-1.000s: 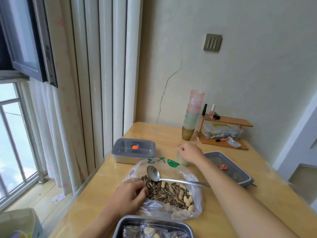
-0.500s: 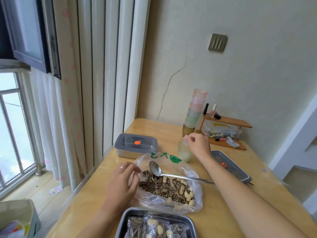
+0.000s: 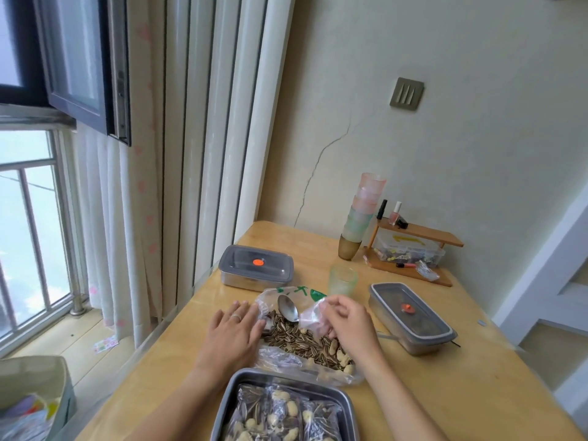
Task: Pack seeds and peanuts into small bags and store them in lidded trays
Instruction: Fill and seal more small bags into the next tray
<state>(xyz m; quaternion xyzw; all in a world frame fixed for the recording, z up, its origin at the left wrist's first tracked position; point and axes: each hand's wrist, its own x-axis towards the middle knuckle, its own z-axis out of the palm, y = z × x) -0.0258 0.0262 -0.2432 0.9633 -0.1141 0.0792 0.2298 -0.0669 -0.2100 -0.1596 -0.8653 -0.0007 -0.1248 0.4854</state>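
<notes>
Pinching a small clear bag (image 3: pixel 310 315) in our right hand (image 3: pixel 350 326), fingers clamped on its film above the big bag of seeds and peanuts (image 3: pixel 296 340) in the middle of the worktop (image 3: pixel 477 386), we should rub its mouth open over that heap to catch spills. Our left hand (image 3: pixel 234 334) lies flat, fingers straight and apart, at the big bag's edge beside the spoon (image 3: pixel 288 308).
</notes>
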